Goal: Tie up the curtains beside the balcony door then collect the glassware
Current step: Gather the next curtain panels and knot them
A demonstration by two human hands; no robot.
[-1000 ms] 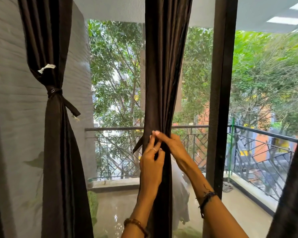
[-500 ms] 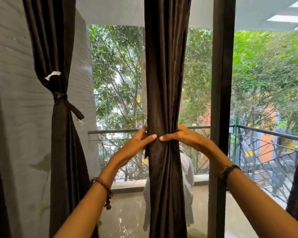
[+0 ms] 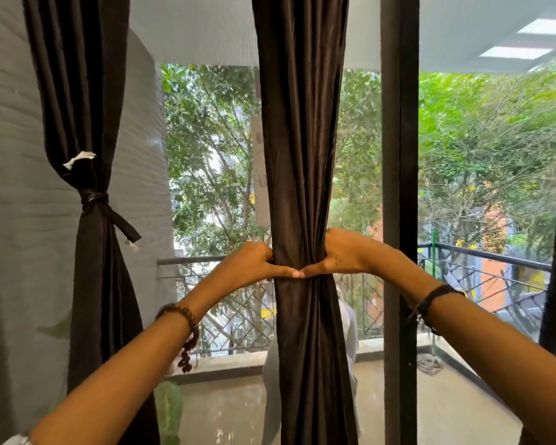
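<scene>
At nine o'clock in the head view, a dark curtain (image 3: 90,252) hangs against the grey wall (image 3: 16,220), already cinched at its waist by a knotted tie-back (image 3: 93,200) whose loose end juts down toward four o'clock, so that panel looks finished. Dead centre, a person works on the middle curtain (image 3: 302,139), bunching it into a narrow waist in front of the balcony glass. The left hand (image 3: 254,263) comes in from seven o'clock and wraps the fabric from its left edge, thumb stretched across the front; the right hand (image 3: 341,255) comes in from five o'clock and mirrors it. The two thumb tips meet at the middle of the gather, while the other fingers curl out of sight behind the cloth, both hands clamped around the curtain to hold the folds tight where a tie would go. Whether a strap is already in either grip cannot be told. At three o'clock the dark door frame (image 3: 400,187) stands just beside the gathered panel, with the balcony railing (image 3: 495,258) beyond. No glassware shows here; collecting it appears to be the step left over.
</scene>
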